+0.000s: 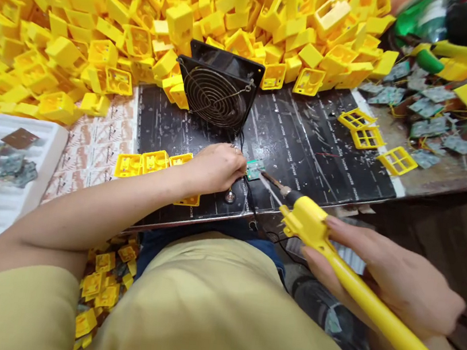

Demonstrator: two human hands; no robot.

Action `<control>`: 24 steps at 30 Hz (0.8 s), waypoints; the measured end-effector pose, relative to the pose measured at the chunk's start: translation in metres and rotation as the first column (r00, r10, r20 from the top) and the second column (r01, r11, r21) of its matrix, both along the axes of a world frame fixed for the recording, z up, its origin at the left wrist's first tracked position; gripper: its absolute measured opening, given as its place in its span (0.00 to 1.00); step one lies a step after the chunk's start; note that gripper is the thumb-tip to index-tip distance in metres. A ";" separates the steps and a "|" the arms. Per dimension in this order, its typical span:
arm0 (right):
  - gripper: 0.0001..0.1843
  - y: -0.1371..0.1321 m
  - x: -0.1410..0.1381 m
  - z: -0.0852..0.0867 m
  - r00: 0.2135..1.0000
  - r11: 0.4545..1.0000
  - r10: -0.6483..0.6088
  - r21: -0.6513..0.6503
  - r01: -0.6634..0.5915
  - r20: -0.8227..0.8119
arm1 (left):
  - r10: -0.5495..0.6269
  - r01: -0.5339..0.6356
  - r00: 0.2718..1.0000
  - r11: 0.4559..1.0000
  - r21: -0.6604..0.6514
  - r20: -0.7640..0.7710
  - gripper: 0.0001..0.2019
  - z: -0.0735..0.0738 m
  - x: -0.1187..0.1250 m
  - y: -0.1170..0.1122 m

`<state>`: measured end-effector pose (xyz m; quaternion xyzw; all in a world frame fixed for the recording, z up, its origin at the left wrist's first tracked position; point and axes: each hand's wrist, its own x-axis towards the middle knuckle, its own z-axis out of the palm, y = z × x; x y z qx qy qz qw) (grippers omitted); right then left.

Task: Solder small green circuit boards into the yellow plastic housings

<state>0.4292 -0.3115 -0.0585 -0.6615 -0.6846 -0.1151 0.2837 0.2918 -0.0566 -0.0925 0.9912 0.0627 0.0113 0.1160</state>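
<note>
My left hand [216, 168] rests on the black mat [307, 145], fingers pinched on a small green circuit board [254, 168] at its right edge. My right hand [381, 268] grips the yellow handle of a soldering iron [313, 224]. The iron's metal tip points up-left and touches the board's right side. A row of yellow plastic housings [152, 162] lies just left of my left hand.
A black fan with a wire grille [216, 93] stands behind the board. A big heap of yellow housings [108, 18] fills the back. Yellow frames [369, 137] and loose circuit boards [430, 104] lie right. A white tray [7, 178] with parts sits left.
</note>
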 end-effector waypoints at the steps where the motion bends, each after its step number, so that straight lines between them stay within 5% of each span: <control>1: 0.27 0.005 -0.004 0.000 0.998 0.998 0.055 0.019 -0.055 0.020 | 0.000 0.000 1.000 1.000 0.004 -0.010 0.12 0.000 0.001 0.000; 9: 0.08 0.025 -0.016 0.007 0.983 0.984 0.156 0.070 -0.164 0.100 | 0.017 -0.014 0.998 0.999 0.044 -0.054 0.12 0.002 0.004 -0.002; 24: 0.09 0.034 -0.024 0.015 0.969 0.978 0.208 -0.049 -0.203 0.133 | -0.005 0.008 0.999 0.996 0.090 -0.035 0.11 0.004 0.005 -0.004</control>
